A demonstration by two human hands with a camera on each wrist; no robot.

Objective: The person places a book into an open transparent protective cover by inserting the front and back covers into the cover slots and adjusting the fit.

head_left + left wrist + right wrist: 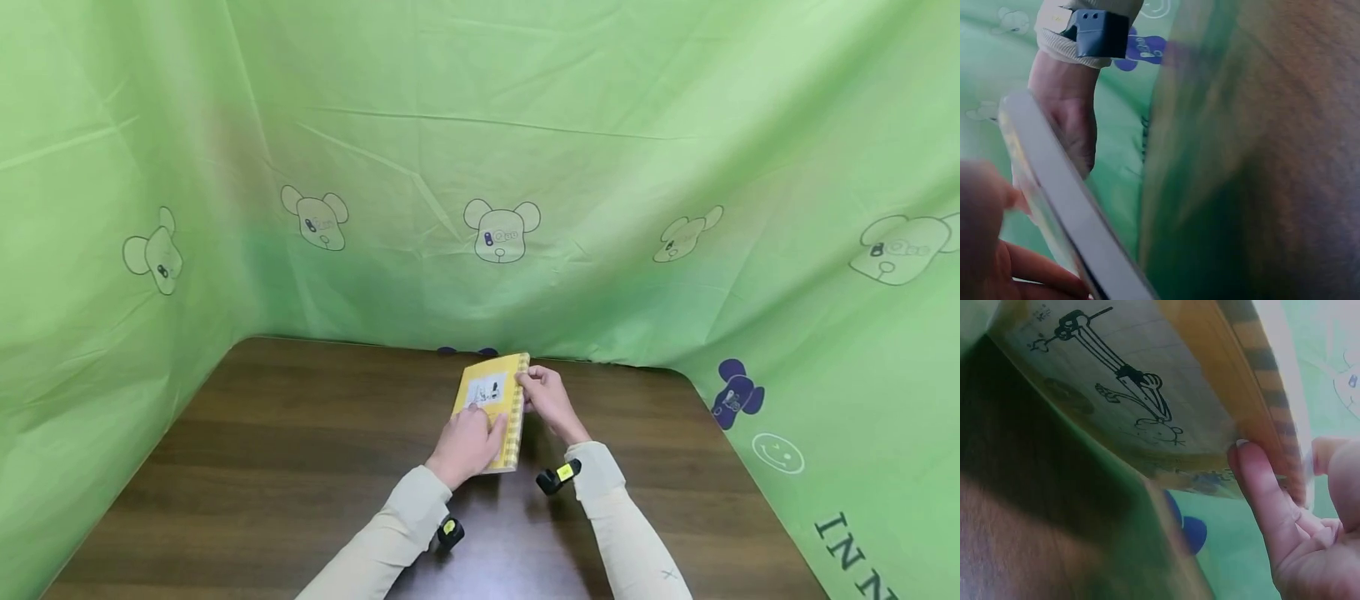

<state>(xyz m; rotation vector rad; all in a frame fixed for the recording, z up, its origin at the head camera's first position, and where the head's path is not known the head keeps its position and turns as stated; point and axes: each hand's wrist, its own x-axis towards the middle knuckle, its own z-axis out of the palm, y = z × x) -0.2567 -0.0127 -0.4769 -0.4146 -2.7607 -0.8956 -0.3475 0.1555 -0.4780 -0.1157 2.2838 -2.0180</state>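
Note:
A thick yellow book (pixel 467 400) with a checked yellow-and-white spine is tilted above the table. On its upper cover is a pale panel with a dark drawing. My right hand (pixel 553 403) pinches the spine near its far end. In the right wrist view, the index finger (pixel 1266 500) lies against the drawing-covered underside of the book (pixel 1179 375), with the thumb across the spine. My left hand (pixel 467 442) rests on the upper cover near the close end, thumb and fingers on that same face. The left wrist view shows the book's pale page edge (pixel 1079 194).
The brown wooden table (pixel 300 467) spreads below the book. A green cloth (pixel 600 275) with bear-head prints hangs behind and along both sides. Each wrist carries a small black camera on a band (pixel 558 475).

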